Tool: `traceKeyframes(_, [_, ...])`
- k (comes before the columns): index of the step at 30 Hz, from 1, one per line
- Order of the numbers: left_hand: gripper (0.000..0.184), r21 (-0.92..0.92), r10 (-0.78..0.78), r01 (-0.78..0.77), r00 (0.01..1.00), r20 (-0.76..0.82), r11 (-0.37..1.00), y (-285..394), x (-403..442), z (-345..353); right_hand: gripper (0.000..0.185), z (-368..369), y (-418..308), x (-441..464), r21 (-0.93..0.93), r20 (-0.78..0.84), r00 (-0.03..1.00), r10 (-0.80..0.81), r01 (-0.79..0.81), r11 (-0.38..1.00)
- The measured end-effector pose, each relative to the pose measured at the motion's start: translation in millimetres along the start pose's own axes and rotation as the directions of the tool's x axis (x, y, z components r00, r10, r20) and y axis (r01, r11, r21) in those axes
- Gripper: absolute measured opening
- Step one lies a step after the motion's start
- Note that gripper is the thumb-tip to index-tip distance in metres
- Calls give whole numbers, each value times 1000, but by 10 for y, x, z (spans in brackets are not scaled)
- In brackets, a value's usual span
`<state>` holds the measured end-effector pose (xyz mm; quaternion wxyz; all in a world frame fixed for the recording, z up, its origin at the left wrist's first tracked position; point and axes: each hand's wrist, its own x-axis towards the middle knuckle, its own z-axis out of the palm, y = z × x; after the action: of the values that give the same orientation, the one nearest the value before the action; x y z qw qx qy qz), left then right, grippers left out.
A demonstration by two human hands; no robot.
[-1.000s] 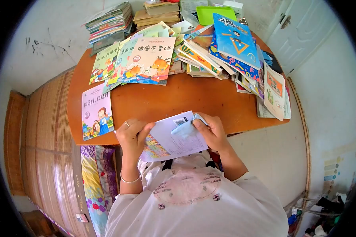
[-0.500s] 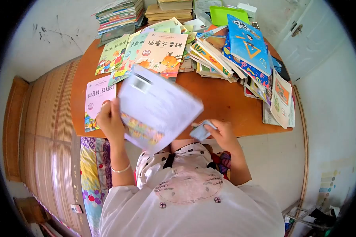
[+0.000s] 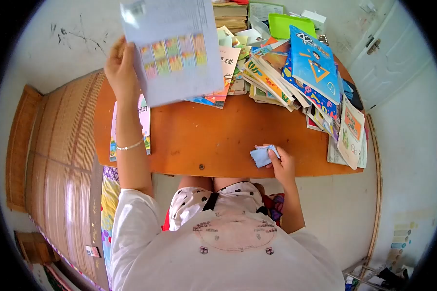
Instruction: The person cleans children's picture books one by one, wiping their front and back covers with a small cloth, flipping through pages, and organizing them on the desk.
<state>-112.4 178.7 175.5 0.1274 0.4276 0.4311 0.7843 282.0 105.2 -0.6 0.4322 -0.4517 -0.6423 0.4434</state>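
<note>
My left hand (image 3: 120,68) grips the left edge of a thin picture book (image 3: 175,80), raised over the far left of the table. Its pale lilac back cover faces me, with rows of small coloured pictures. In my right hand (image 3: 282,164) is a folded light blue cloth (image 3: 263,156), held just above the table's front edge. A pink-covered book (image 3: 144,121) lies partly behind my left forearm. Behind the raised book, other picture books (image 3: 228,60) are largely hidden.
A heap of books with a blue one (image 3: 311,60) on top covers the right of the wooden table (image 3: 209,140). One book (image 3: 350,133) leans at the right edge. At the back are a green tray (image 3: 291,25) and a paper stack (image 3: 229,18).
My left hand has lifted the book up and away, from near the table's front to its far left. My right hand, still with the cloth, has shifted slightly right.
</note>
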Motion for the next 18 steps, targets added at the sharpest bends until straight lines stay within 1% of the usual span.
traceKeyframes(1, [18,-158,91,-90,996,0,983,34,117,53,28,3,-9,-1,-4,1,1000,2,-2,1000])
traceKeyframes(2, [18,-159,91,-90,996,-2,983,69,189,115,29,7,-15,-3,-8,5,1000,6,-6,1000])
traceKeyframes(4, [11,-309,290,-265,956,35,913,107,272,226,29,8,-17,0,-3,7,1000,7,-7,1000])
traceKeyframes(5, [11,-306,289,-267,957,29,914,24,296,202,30,5,-15,-3,4,9,1000,10,-10,1000])
traceKeyframes(7, [20,-167,235,-191,921,309,967,-329,287,69,29,-6,-5,-11,-23,14,1000,11,-10,1000])
traceKeyframes(9, [32,-94,163,-133,827,538,987,-815,230,-74,29,-3,-10,-5,-45,16,1000,8,-8,999])
traceKeyframes(10, [36,122,82,-207,764,640,971,-946,150,-140,29,-2,-25,-8,-23,24,999,22,-21,1000])
traceKeyframes(11, [42,321,-27,-294,699,714,900,-1008,53,-211,30,-2,-34,-17,-3,33,999,36,-36,999])
traceKeyframes(12, [49,440,-131,-325,662,738,837,-996,-54,-315,30,-10,-35,-20,-6,38,999,33,-33,999])
traceKeyframes(13, [49,442,-127,-324,670,731,836,-977,-140,-414,30,-23,-38,-9,41,35,999,1,-3,999])
traceKeyframes(14, [52,511,-135,-334,720,680,792,-953,-221,-531,31,-26,-37,3,90,35,999,-28,24,996])
traceKeyframes(15, [54,581,-143,-334,768,625,742,-925,-290,-671,31,-39,-19,13,90,49,998,-29,24,996])
traceKeyframes(16, [52,667,-208,-314,787,581,675,-873,-316,-861,30,-60,17,19,180,-33,999,-1,6,984])
traceKeyframes(17, [52,681,-220,-304,793,569,667,-850,-418,-1067,30,-84,56,21,269,-111,993,41,-10,963])
traceKeyframes(18, [50,791,-273,-265,839,472,552,-841,-567,-1268,28,-114,96,41,324,-162,983,80,-24,946])
